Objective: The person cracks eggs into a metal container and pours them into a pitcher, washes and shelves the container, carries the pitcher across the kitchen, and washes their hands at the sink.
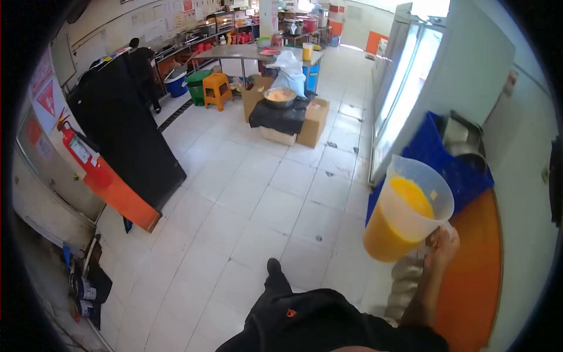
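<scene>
My right hand [443, 247] is wrapped round the handle of a translucent plastic pitcher [381, 214], out to my right. Thick orange-yellow liquid [410, 196] fills roughly the lower part of it, and the pitcher leans slightly to the left. It is held in the air above the tiled floor, in front of a blue crate [417, 138]. My left hand does not show in the picture.
A steel bowl [280, 103] of orange food stands on a black-covered box by a metal table [234, 53]. Nearby are an orange stool [217, 92] and green bin [197, 88]. A co-worker [141, 70] stands behind a black panel [126, 129]. A glass-door fridge [404, 88] lines the right.
</scene>
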The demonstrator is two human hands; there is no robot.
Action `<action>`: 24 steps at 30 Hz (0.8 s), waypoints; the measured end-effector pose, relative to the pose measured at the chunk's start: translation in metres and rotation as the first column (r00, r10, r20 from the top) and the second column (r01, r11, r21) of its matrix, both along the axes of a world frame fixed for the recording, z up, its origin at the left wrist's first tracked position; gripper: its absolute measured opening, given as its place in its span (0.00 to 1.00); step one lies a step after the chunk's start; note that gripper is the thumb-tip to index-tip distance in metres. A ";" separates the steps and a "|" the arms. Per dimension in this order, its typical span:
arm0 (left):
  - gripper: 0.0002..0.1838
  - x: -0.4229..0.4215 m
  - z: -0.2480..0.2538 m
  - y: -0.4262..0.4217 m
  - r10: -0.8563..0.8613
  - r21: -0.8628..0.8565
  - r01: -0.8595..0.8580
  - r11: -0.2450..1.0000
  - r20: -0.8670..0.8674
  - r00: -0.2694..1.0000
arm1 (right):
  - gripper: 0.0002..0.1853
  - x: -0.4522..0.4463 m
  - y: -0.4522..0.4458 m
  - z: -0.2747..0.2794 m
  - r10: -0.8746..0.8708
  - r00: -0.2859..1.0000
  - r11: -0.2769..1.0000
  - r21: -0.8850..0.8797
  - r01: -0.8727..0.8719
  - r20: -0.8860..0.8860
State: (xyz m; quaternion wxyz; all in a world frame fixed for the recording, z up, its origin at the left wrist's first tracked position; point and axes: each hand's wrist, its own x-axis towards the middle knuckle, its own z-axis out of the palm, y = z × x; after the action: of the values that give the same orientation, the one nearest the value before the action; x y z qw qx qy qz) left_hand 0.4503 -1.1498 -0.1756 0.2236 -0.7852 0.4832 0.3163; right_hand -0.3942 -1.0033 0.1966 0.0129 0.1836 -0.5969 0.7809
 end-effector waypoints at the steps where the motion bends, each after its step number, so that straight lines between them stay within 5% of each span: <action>1: 0.26 -0.029 -0.017 -0.006 -0.031 0.054 0.033 0.998 -0.036 0.999 | 0.04 -0.019 -0.023 -0.008 -0.001 1.000 1.000 -0.001 0.001 -0.024; 5: 0.27 -0.175 -0.081 -0.104 -0.273 0.129 0.306 0.943 -0.223 0.936 | 0.05 -0.072 -0.118 0.007 -0.004 0.999 0.992 -0.129 0.008 0.035; 9: 0.29 -0.364 -0.128 -0.363 -0.547 -0.020 0.555 0.832 -0.199 0.813 | 0.07 -0.140 -0.203 0.031 -0.205 0.978 0.973 -0.095 0.208 0.040; 11: 0.32 -0.484 -0.101 -0.518 -0.625 -0.256 0.584 0.770 -0.122 0.771 | 0.06 -0.184 -0.233 0.031 -0.181 0.982 0.973 -0.140 0.186 0.043; 13: 0.28 -0.597 0.004 -0.618 -0.441 -0.501 0.243 0.831 -0.325 0.837 | 0.06 -0.216 -0.260 0.031 -0.214 0.977 0.965 -0.149 0.215 0.026; 15: 0.24 -0.688 0.051 -0.714 -0.529 -0.710 0.149 0.689 -0.350 0.773 | 0.06 -0.258 -0.299 0.030 -0.228 0.974 0.961 -0.164 0.223 -0.014; 20: 0.21 -0.829 0.102 -0.854 -0.620 -0.823 0.111 0.557 -0.324 0.714 | 0.08 -0.385 -0.400 0.030 -0.203 0.967 0.970 -0.164 0.177 -0.155; 24: 0.21 -0.853 0.041 -0.870 -0.500 -0.619 0.268 0.738 -0.236 0.833 | 0.09 -0.502 -0.493 0.043 -0.134 0.986 0.980 -0.164 0.117 -0.099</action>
State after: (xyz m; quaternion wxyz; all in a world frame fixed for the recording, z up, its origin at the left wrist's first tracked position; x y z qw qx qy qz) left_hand -0.4023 -2.0199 -0.1343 -0.0558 -0.6170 0.7428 0.2540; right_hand -0.8963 -1.4963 0.2398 0.1093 0.1865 -0.5422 0.8120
